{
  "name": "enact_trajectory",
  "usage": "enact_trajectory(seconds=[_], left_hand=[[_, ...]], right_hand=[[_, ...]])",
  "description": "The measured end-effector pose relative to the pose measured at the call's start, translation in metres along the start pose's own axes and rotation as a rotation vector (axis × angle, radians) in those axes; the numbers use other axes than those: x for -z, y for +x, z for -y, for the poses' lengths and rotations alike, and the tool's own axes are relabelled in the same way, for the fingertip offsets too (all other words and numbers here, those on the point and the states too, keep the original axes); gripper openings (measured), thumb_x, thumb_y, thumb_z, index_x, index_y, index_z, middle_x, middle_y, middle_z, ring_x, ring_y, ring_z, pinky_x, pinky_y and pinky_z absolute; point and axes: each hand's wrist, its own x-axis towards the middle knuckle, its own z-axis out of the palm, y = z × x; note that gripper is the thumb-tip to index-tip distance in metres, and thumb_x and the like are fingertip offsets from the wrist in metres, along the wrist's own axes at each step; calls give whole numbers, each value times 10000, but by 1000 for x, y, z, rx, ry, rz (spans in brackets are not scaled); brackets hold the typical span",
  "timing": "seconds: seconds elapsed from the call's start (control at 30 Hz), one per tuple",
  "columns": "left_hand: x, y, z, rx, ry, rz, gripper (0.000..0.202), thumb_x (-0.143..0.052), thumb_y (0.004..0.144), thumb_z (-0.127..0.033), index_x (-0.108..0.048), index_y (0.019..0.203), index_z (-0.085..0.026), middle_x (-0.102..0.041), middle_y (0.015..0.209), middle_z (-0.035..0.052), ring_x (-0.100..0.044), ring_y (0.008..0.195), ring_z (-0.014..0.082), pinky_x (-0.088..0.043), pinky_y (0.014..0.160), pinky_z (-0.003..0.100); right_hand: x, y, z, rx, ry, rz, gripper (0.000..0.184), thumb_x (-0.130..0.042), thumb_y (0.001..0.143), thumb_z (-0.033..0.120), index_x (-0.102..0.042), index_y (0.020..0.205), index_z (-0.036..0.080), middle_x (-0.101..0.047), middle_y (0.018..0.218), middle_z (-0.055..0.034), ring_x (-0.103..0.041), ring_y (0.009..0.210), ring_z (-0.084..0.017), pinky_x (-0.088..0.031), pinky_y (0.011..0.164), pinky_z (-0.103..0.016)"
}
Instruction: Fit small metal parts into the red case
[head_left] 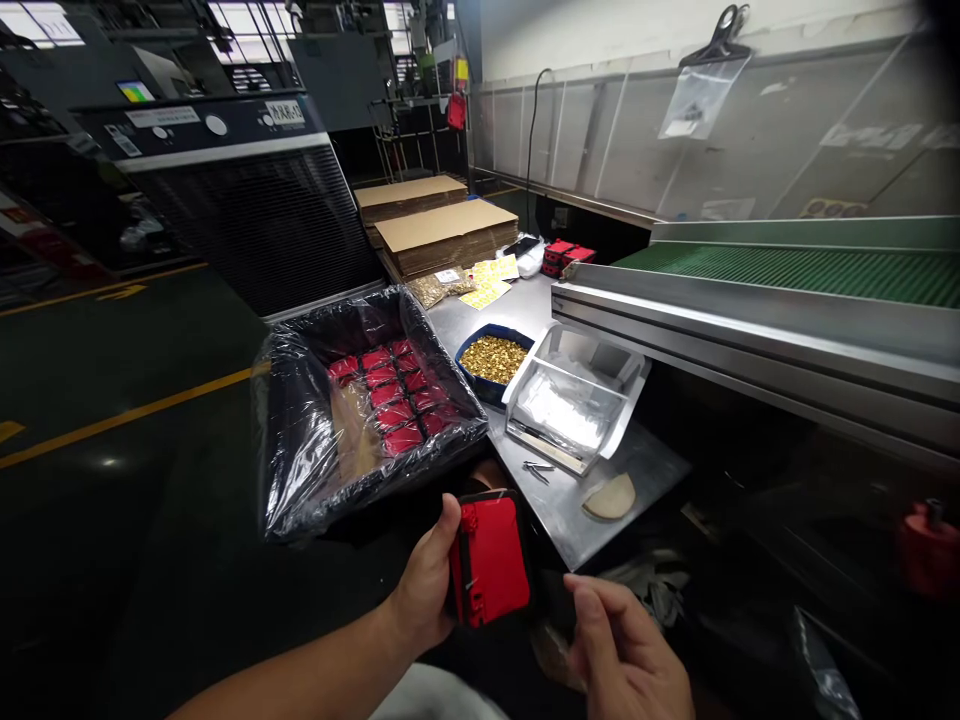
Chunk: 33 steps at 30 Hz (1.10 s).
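The left hand (pixel 427 590) is holding a red case (pixel 491 560) upright, its grip clamped along the case's left edge, long axis pointing toward the lined box (pixel 300 480) ahead. The right hand (pixel 626 650) is hovering just right of it, fingers loosely apart, touching nothing.

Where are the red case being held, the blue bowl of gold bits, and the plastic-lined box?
red case (pixel 491 560), head view, front face
blue bowl (pixel 471 378), head view, rim
plastic-lined box (pixel 300 470), head view, left wall
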Motion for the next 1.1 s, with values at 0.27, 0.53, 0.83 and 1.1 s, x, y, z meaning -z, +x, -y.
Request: enact_trajectory(seconds=[0.27, 0.53, 0.83, 1.1], left_hand=[[-1, -9, -18, -479, 699, 412, 905, -609, 729, -863, -649, 1318, -177, -585, 1245, 168, -561, 1154, 360, -444, 1010, 383], [2, -5, -17, -707, 939, 524, 889, -665, 698, -833, -639, 1354, -233, -527, 1237, 180, -539, 1129, 364, -453, 1006, 450], [3, -5, -17, -782, 945, 583, 837, -672, 750, -775, -598, 1399, -250, -524, 1251, 191, -530, 1150, 371, -458, 1015, 465], [1, -11, -15, -812, 897, 599, 852, -705, 736, -763, -607, 1392, -228, -529, 1240, 204, -548, 1133, 385, -473, 1009, 476]], right_hand=[[-3, 17, 0, -44, 204, 388, 461, -606, 911, 540, -602, 1261, 241, -629, 1338, -135, -618, 1227, -268, -564, 1003, -372], [-6, 8, 14, -30, 260, 498, 523, -734, 839, 463, -543, 1273, 245, -636, 1309, -141, -609, 1231, -310, -539, 1024, -455], [-3, 5, 21, 75, 183, 489, 480, -701, 861, 459, -549, 1276, 274, -644, 1279, -91, -627, 1185, -268, -525, 1017, -388], [2, 14, 2, 72, 261, 442, 461, -583, 905, 586, -614, 1228, 258, -644, 1265, -103, -628, 1170, -272, -540, 994, -381]])
